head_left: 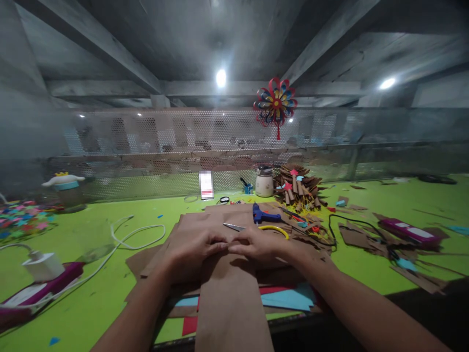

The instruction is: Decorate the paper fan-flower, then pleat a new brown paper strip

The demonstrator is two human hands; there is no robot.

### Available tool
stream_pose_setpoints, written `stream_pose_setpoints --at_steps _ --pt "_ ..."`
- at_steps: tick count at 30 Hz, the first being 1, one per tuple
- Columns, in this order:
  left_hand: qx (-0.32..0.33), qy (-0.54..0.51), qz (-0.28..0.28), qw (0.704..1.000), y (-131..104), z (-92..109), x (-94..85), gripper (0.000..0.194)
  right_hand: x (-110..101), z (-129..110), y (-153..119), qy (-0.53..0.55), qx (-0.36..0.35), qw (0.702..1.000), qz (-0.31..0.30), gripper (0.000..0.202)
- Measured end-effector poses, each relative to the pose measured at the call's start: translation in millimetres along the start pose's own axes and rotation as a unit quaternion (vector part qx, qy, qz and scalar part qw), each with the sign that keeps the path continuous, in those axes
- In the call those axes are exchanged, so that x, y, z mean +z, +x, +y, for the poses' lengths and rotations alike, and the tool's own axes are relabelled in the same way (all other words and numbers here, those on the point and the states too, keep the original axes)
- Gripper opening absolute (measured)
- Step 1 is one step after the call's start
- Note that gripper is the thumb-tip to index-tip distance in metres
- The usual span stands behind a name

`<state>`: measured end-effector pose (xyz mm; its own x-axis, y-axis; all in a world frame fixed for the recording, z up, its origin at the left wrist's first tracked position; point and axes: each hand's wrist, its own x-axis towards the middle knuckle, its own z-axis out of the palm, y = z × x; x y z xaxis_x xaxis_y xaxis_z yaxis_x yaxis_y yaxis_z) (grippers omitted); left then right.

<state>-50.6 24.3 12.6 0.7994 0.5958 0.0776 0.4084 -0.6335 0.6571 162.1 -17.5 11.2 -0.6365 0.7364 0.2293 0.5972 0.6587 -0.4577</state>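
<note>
A long strip of brown paper (232,303) runs from the middle of the table down toward me, over its front edge. At its far end my left hand (200,247) and my right hand (254,242) meet, each pinching the paper's edge between thumb and fingers. Larger brown sheets (194,222) lie stacked beneath. Just beyond my fingers are scissors with a yellow handle (274,229), their blades pointing left. A blue glue gun (266,215) rests behind them. Red and light blue paper (287,297) shows under the brown sheets.
A white cable (137,238) loops on the left near a charger (43,266) and jar. Behind stand a lit phone (206,186), a pale bottle (264,182) and rolled brown paper pieces (298,188). Paper scraps, a black cord and a purple power strip (408,231) lie right.
</note>
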Motion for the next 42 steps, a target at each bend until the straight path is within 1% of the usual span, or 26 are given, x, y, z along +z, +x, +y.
stream_pose_setpoints --at_steps 1,3,5,9,11,14,16,18,21,23,26,30,32,35,39,42 --pt "0.001 -0.004 -0.005 1.000 0 2 -0.3 0.032 -2 2 1 0.018 0.006 1.000 -0.008 0.038" --pt "0.007 -0.014 -0.014 1.000 0 5 -0.5 0.032 -4 6 2 0.034 0.021 0.999 -0.004 0.043" --pt "0.010 -0.012 -0.013 1.000 0 5 0.1 0.033 -4 7 2 0.050 0.019 0.999 -0.009 0.041" --pt "-0.003 0.024 0.005 1.000 -1 5 2.0 0.035 -2 6 2 0.083 0.003 0.996 -0.021 0.035" --pt "0.000 0.017 0.005 1.000 -1 9 2.8 0.033 -1 7 3 0.080 0.001 0.997 -0.019 0.035" --pt "0.004 -0.010 -0.016 1.000 -1 16 3.6 0.033 -2 9 3 0.059 -0.012 0.998 -0.022 0.034" --pt "0.004 -0.008 -0.031 0.999 0 18 4.5 0.032 -3 10 2 0.042 -0.009 0.999 -0.026 0.033" --pt "0.001 0.013 -0.017 1.000 -1 14 6.1 0.030 -5 10 2 0.035 0.001 0.999 -0.029 0.034" --pt "-0.009 0.032 0.032 0.999 -2 4 9.6 0.027 -9 6 1 0.037 0.013 0.999 -0.026 0.034" --pt "-0.015 0.025 0.042 0.999 -4 -2 12.0 0.026 -10 4 0 0.034 0.012 0.999 -0.023 0.034" --pt "-0.017 0.000 0.027 0.999 -6 -2 14.1 0.026 -12 5 -1 0.020 -0.007 0.999 -0.035 0.035" --pt "-0.033 -0.025 0.008 0.999 -7 13 14.6 0.029 -12 8 -2 0.009 -0.051 0.997 -0.058 0.030" --pt "-0.029 -0.051 -0.005 0.998 -6 20 15.2 0.030 -11 8 -3 0.000 -0.068 0.996 -0.061 0.029" --pt "-0.006 -0.089 -0.015 0.996 -4 27 17.6 0.029 -8 7 -2 -0.041 -0.063 0.996 -0.054 0.030" --pt "0.014 -0.123 -0.025 0.992 -3 23 20.8 0.028 -8 5 0 -0.065 -0.043 0.995 -0.054 0.031" --pt "-0.004 -0.120 -0.031 0.992 -3 13 18.4 0.028 -12 4 -1 -0.062 -0.030 0.996 -0.055 0.031"
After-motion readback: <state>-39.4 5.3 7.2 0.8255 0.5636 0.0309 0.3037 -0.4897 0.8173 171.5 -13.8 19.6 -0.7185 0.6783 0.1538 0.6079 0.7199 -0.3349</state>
